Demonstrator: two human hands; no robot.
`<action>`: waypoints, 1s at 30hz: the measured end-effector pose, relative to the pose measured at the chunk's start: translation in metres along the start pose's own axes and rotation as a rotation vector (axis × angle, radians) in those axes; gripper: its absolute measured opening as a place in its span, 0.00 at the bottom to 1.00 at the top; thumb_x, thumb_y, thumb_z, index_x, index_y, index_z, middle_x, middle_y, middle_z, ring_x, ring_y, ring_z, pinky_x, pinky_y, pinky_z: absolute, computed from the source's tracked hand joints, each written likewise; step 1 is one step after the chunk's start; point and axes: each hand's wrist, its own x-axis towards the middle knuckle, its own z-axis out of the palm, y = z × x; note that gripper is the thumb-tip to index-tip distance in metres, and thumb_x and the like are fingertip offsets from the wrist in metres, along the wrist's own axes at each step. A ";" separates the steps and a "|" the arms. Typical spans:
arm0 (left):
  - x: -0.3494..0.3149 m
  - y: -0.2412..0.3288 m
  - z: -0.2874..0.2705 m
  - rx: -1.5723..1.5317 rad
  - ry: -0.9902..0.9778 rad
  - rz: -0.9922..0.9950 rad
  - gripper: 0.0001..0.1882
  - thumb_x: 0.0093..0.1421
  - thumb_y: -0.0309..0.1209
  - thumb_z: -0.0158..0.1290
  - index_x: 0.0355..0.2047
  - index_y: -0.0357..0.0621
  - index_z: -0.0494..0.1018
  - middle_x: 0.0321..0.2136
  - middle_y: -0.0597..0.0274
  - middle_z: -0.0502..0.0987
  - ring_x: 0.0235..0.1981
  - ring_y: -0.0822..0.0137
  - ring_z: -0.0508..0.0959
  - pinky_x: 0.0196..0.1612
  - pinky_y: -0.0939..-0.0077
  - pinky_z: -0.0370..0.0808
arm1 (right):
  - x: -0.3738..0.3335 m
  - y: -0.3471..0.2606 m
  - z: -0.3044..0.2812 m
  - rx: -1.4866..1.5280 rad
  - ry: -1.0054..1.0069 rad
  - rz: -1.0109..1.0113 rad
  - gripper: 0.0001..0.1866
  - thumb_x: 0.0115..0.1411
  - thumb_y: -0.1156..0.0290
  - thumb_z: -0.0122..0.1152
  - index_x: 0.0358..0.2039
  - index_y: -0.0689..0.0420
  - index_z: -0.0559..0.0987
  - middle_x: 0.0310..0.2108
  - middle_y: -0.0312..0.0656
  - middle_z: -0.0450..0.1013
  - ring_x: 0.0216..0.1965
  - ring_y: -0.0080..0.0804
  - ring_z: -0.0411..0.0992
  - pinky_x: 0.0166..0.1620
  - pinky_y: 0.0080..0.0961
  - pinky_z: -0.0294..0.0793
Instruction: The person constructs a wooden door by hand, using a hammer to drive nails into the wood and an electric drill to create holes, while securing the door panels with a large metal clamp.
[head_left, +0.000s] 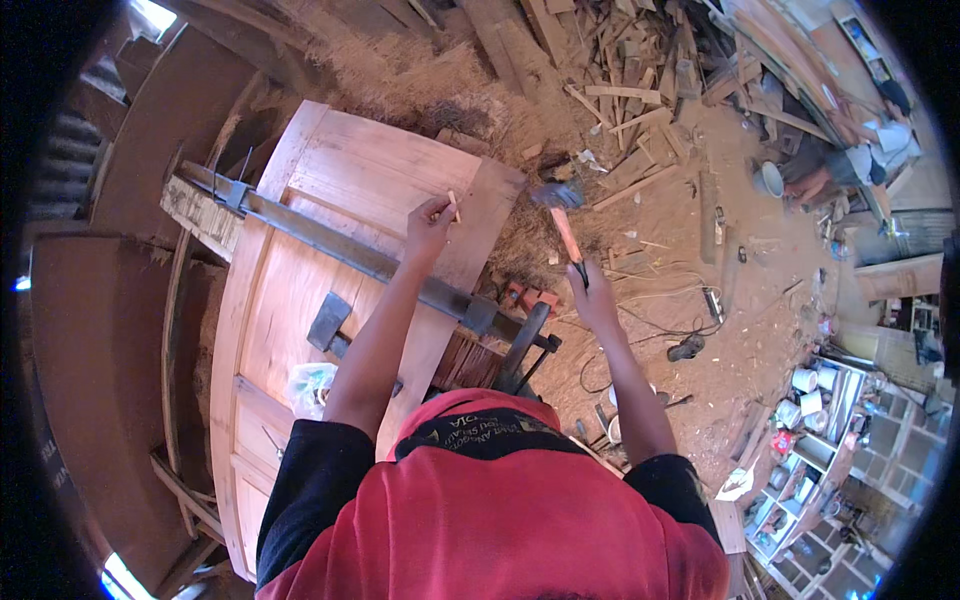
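My left hand [430,232] pinches a small wooden peg [454,207] just over the far right part of a wooden door panel [385,150]. In my right hand [594,295] is a hammer [567,236], gripped near the end of its handle. The hammer's dark head points away from me, off the panel's right edge. A long metal bar clamp [345,245] lies across the panel, passing under my left forearm. A dark, block-headed mallet [330,320] rests on the panel left of that forearm.
A clear plastic bag [311,388] sits on the panel. Scrap wood [640,100] is piled at the far right. A power cord [650,318] crosses the dusty floor. Another person [870,150] crouches at the far right near a bucket [769,180]. Shelves [815,450] stand lower right.
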 end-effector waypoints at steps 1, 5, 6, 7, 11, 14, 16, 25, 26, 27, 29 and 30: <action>0.012 -0.001 0.010 0.035 -0.020 0.104 0.09 0.64 0.28 0.57 0.43 0.39 0.79 0.31 0.67 0.80 0.32 0.78 0.76 0.35 0.81 0.72 | -0.008 0.007 -0.002 -0.004 0.013 0.003 0.14 0.69 0.60 0.54 0.35 0.58 0.73 0.21 0.50 0.74 0.24 0.54 0.75 0.28 0.46 0.69; 0.045 -0.015 0.028 0.053 0.035 0.183 0.07 0.60 0.26 0.60 0.37 0.36 0.78 0.29 0.65 0.81 0.32 0.76 0.77 0.37 0.78 0.74 | -0.046 0.031 -0.003 0.030 0.165 0.026 0.16 0.69 0.60 0.54 0.32 0.60 0.72 0.21 0.49 0.71 0.23 0.47 0.71 0.29 0.40 0.68; 0.054 -0.021 0.026 0.045 0.065 0.255 0.07 0.59 0.26 0.61 0.36 0.36 0.78 0.29 0.62 0.81 0.31 0.73 0.79 0.37 0.76 0.75 | -0.054 0.032 -0.001 0.027 0.186 0.053 0.16 0.69 0.60 0.54 0.31 0.60 0.72 0.21 0.48 0.70 0.22 0.44 0.70 0.29 0.38 0.68; 0.058 -0.023 0.027 0.034 0.088 0.326 0.07 0.58 0.25 0.61 0.35 0.36 0.77 0.28 0.60 0.82 0.31 0.70 0.80 0.37 0.75 0.76 | -0.062 0.035 0.001 0.026 0.190 0.057 0.16 0.69 0.60 0.54 0.31 0.60 0.72 0.21 0.48 0.70 0.22 0.44 0.70 0.29 0.38 0.68; 0.057 -0.028 0.023 0.226 0.163 0.388 0.08 0.58 0.24 0.61 0.37 0.36 0.77 0.30 0.55 0.83 0.32 0.65 0.83 0.38 0.71 0.77 | -0.077 0.035 0.003 0.107 0.208 0.206 0.17 0.70 0.60 0.53 0.28 0.60 0.70 0.18 0.37 0.62 0.21 0.24 0.61 0.26 0.29 0.64; 0.045 -0.019 0.025 0.240 0.080 0.370 0.08 0.59 0.26 0.60 0.39 0.39 0.78 0.33 0.51 0.83 0.35 0.57 0.84 0.39 0.68 0.78 | -0.072 0.027 0.003 0.104 0.195 0.196 0.17 0.69 0.60 0.54 0.28 0.59 0.71 0.18 0.36 0.62 0.21 0.24 0.61 0.26 0.29 0.64; 0.031 -0.003 0.032 0.439 0.064 0.445 0.09 0.61 0.29 0.58 0.41 0.44 0.78 0.34 0.51 0.83 0.36 0.52 0.83 0.39 0.64 0.78 | -0.063 0.022 0.002 0.124 0.190 0.193 0.17 0.69 0.60 0.55 0.28 0.60 0.71 0.18 0.37 0.63 0.21 0.24 0.61 0.26 0.29 0.64; 0.036 -0.009 0.026 0.677 0.084 0.535 0.11 0.62 0.34 0.56 0.44 0.49 0.79 0.38 0.53 0.82 0.38 0.48 0.81 0.38 0.56 0.77 | -0.001 -0.034 0.014 0.078 0.047 -0.055 0.14 0.66 0.61 0.58 0.31 0.59 0.70 0.17 0.47 0.67 0.20 0.46 0.72 0.26 0.39 0.68; 0.036 -0.010 0.029 0.671 0.082 0.535 0.11 0.62 0.34 0.56 0.44 0.49 0.79 0.38 0.53 0.82 0.38 0.48 0.81 0.38 0.56 0.77 | 0.005 -0.025 0.022 0.100 0.039 -0.079 0.14 0.66 0.61 0.58 0.33 0.59 0.71 0.19 0.49 0.70 0.24 0.52 0.75 0.27 0.42 0.70; 0.036 -0.013 0.023 0.658 0.097 0.497 0.10 0.61 0.34 0.57 0.43 0.50 0.79 0.38 0.53 0.82 0.38 0.48 0.81 0.38 0.56 0.77 | 0.012 -0.038 0.022 0.106 0.029 -0.091 0.14 0.66 0.61 0.58 0.33 0.59 0.71 0.19 0.49 0.70 0.24 0.52 0.75 0.27 0.42 0.70; 0.033 -0.010 0.018 0.643 0.126 0.457 0.10 0.60 0.33 0.57 0.43 0.51 0.79 0.39 0.53 0.82 0.39 0.47 0.81 0.38 0.55 0.77 | 0.024 -0.081 0.009 0.154 -0.085 -0.097 0.13 0.65 0.61 0.59 0.35 0.59 0.72 0.20 0.51 0.72 0.24 0.55 0.74 0.28 0.44 0.70; 0.027 -0.003 0.023 0.617 0.160 0.461 0.10 0.61 0.33 0.58 0.43 0.48 0.78 0.37 0.54 0.82 0.36 0.50 0.81 0.37 0.58 0.77 | 0.027 -0.088 0.007 0.136 -0.010 -0.177 0.13 0.64 0.61 0.59 0.37 0.59 0.73 0.21 0.52 0.72 0.25 0.57 0.74 0.28 0.46 0.70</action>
